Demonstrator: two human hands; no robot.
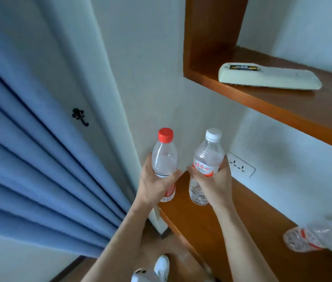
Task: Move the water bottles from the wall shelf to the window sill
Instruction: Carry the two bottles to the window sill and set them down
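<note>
My left hand point(155, 182) grips a clear water bottle with a red cap point(164, 157) around its middle, upright. My right hand point(215, 183) grips a clear water bottle with a white cap point(207, 157) and a red-and-white label, also upright. Both bottles are held side by side above the left end of the lower wooden wall shelf point(232, 224). A third clear bottle point(311, 237) lies on its side at the right of that shelf, blurred. The window sill is not in view.
The upper wooden shelf point(262, 98) holds a white remote control point(271, 77) with its battery bay showing. A wall socket point(241, 164) sits behind the bottles. Blue curtains point(28, 149) hang at the left beside a white wall corner. My shoe point(162, 267) stands on the wooden floor below.
</note>
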